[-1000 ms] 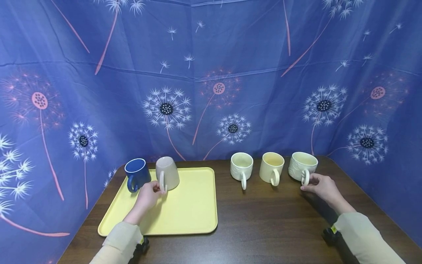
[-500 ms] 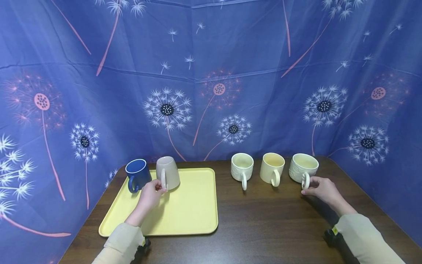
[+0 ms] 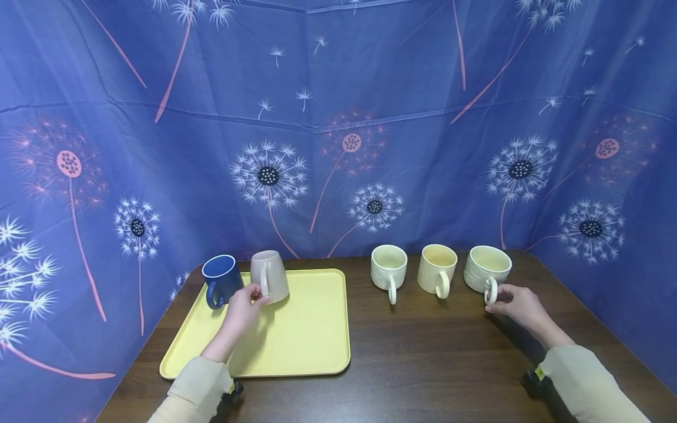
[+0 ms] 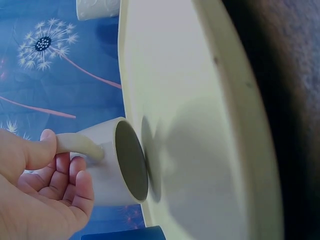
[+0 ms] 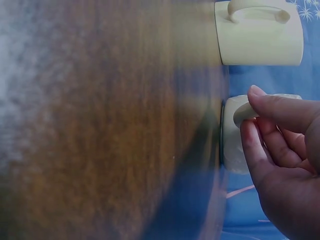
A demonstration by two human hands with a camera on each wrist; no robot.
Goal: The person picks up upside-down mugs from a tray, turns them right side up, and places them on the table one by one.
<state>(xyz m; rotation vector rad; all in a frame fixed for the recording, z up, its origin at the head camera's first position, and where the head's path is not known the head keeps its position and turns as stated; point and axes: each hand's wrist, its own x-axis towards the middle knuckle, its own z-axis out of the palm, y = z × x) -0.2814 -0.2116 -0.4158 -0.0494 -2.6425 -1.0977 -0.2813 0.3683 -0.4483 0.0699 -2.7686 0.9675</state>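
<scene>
Across the dark bench (image 3: 402, 364) and the yellow tray (image 3: 301, 343) little has changed in the last second. The left hand (image 3: 240, 314) has turned the gray mug (image 3: 275, 279) only slightly, its handle (image 4: 77, 144) swinging a touch rightward. That suggests fine placing rather than a carry. The mug is upside down, mouth toward the tray, beside the upright blue mug (image 3: 226, 281); in the left wrist view its rim seems just off the surface. It looks smooth, plain and a little narrower toward the base. The right hand (image 3: 523, 305) remains at the white mug (image 3: 483, 267), upright on the bench beside the yellow mug (image 3: 433, 273). The left fingers (image 4: 60, 177) pinch the gray handle; the right thumb and forefinger pinch the white mug's handle (image 3: 491, 291).
</scene>
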